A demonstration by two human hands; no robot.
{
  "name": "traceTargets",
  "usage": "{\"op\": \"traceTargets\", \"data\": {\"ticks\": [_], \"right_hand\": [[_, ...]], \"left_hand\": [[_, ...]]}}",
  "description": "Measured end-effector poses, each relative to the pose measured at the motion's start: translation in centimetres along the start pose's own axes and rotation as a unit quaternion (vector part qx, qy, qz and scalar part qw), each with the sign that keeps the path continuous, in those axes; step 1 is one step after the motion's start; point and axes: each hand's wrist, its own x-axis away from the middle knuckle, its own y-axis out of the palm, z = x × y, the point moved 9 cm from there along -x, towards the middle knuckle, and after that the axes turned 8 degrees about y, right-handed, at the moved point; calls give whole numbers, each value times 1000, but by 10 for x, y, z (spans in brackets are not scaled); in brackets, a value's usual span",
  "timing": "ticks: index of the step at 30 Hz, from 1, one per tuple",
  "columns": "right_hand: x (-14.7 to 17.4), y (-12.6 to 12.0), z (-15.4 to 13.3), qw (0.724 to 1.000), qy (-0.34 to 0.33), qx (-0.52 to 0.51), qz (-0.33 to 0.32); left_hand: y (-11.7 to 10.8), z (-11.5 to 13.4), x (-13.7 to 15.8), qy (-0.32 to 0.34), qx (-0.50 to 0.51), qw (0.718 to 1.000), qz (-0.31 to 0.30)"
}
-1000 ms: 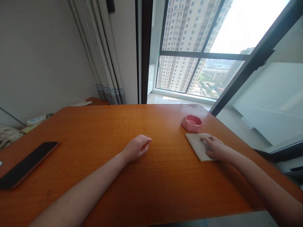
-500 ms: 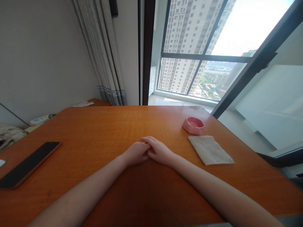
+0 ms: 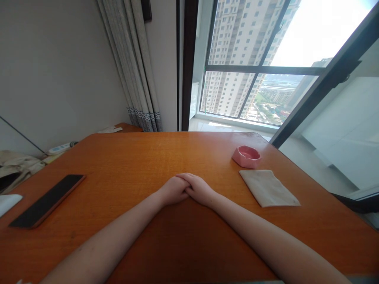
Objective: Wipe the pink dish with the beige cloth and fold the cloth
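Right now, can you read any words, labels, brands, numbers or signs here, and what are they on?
None can be read.
The beige cloth, pink dish and black-topped slab show no visible lettering.
Any marks on the white power strip are too small to read.

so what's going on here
A person rests both arms on the table, hands together: the right grip lies over the left grip. No object shows in either, though the left's fingers are mostly hidden. To the right, clear of both, a pale cloth lies flat, with a pink bowl just beyond it. A black pad lies off to the left.
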Motion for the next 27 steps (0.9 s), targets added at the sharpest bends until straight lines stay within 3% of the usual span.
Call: {"op": "traceTargets", "data": {"ticks": [27], "right_hand": [[1, 1, -1, 1000, -1, 23, -16]], "left_hand": [[0, 1, 2, -2, 8, 1000, -1]]}}
